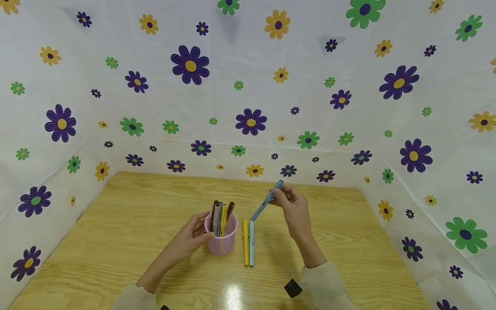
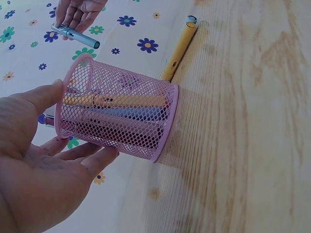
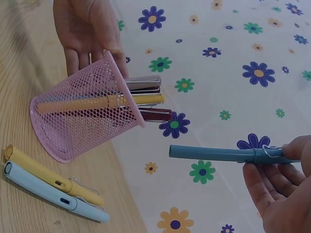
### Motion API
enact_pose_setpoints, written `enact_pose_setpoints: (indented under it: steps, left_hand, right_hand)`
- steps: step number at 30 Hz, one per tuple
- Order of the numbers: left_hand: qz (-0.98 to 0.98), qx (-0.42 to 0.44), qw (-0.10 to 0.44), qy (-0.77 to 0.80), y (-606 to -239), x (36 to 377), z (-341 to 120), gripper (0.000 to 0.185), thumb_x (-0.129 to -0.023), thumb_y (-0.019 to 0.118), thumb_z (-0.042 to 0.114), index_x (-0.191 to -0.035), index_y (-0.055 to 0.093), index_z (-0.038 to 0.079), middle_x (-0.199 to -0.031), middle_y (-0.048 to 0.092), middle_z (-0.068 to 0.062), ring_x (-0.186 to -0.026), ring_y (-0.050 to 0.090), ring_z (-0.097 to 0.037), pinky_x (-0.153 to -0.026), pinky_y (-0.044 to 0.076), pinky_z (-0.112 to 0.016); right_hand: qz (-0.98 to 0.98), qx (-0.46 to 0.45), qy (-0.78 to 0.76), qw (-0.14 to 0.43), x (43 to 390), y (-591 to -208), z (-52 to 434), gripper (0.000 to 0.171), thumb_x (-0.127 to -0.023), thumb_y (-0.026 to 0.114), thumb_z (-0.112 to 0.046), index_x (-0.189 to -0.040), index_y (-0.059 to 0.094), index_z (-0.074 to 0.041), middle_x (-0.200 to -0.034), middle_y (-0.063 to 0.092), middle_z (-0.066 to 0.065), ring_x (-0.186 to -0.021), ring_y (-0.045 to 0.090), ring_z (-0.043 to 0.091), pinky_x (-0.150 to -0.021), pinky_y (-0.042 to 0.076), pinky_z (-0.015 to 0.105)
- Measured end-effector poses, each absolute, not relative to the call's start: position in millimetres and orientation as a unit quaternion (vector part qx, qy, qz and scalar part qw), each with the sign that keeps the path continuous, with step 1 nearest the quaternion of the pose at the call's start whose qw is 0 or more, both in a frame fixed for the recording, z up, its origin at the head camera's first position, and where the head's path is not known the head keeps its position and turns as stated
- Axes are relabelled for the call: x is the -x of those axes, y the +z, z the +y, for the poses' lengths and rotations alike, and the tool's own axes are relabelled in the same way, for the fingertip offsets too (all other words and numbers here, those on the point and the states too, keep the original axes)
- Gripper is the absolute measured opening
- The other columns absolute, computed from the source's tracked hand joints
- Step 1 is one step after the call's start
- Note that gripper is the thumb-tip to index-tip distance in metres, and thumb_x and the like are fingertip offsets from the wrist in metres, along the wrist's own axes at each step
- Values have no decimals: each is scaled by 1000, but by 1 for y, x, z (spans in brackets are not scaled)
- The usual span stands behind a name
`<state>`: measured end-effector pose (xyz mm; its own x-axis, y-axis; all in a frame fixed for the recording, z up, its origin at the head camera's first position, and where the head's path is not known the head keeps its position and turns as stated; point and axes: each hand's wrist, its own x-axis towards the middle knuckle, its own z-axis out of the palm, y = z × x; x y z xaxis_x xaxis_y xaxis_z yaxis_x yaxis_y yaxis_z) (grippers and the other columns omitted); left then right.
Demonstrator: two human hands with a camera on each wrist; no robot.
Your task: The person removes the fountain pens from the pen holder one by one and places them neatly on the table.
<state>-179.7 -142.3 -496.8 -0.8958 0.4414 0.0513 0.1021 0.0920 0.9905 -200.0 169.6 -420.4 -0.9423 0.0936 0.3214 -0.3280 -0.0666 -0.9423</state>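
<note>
My left hand curls its fingers and thumb around the side of a pink mesh pen holder, which stands upright on the table. Several pens fill the holder, among them a yellow pen, a grey one and a dark red one. Above the table, to the right of the holder, my right hand pinches a blue pen by its capped end, its other end slanting down to the left. Beneath it a yellow pen and a light blue pen lie side by side.
The wood-grain table is backed and flanked by a white cloth printed with purple, green and yellow flowers. A small black square shows beside the right sleeve.
</note>
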Motion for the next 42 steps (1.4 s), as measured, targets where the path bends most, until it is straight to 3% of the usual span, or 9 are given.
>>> enact_pose_setpoints:
  steps: [11, 22, 31, 38, 42]
  left_hand:
    - [731, -186, 128, 643, -495, 181, -142, 74, -103, 66, 18, -159, 23, -4, -162, 27, -33, -148, 31, -46, -120, 33, -45]
    - [727, -189, 131, 647, -495, 180, -143, 73, -104, 66, 17, -159, 23, -3, -161, 26, -34, -148, 31, -47, -119, 34, -43]
    - [728, -188, 131, 646, -494, 180, -142, 73, -104, 65, 16, -159, 22, -4, -161, 26, -34, -148, 29, -48, -120, 32, -48]
    - [730, -186, 130, 645, -496, 181, -142, 73, -103, 66, 16, -159, 23, -5, -161, 26, -34, -148, 30, -47, -120, 31, -47]
    - [729, -186, 130, 646, -497, 181, -143, 73, -103, 66, 16, -159, 23, -5, -161, 26, -34, -148, 30, -48, -120, 32, -48]
  right_hand:
    - [-686, -73, 712, 132, 199, -426, 182, 23, -103, 66, -11, -118, 66, 7, -106, 71, 22, -85, 72, 21, -87, 63, 46]
    - [-694, -47, 709, 117, 198, -434, 191, 20, -103, 65, -8, -115, 66, 8, -105, 70, 25, -83, 71, 20, -82, 64, 39]
    - [-712, -16, 696, 93, 196, -441, 194, 19, -104, 63, -7, -116, 67, 7, -106, 70, 26, -82, 71, 19, -87, 62, 50]
    - [-727, 2, 683, 77, 194, -450, 193, 20, -103, 63, -6, -117, 66, 9, -100, 72, 19, -80, 71, 18, -81, 64, 38]
    - [-736, 14, 674, 66, 193, -456, 194, 21, -103, 64, -7, -117, 67, 8, -99, 72, 18, -81, 71, 19, -83, 64, 42]
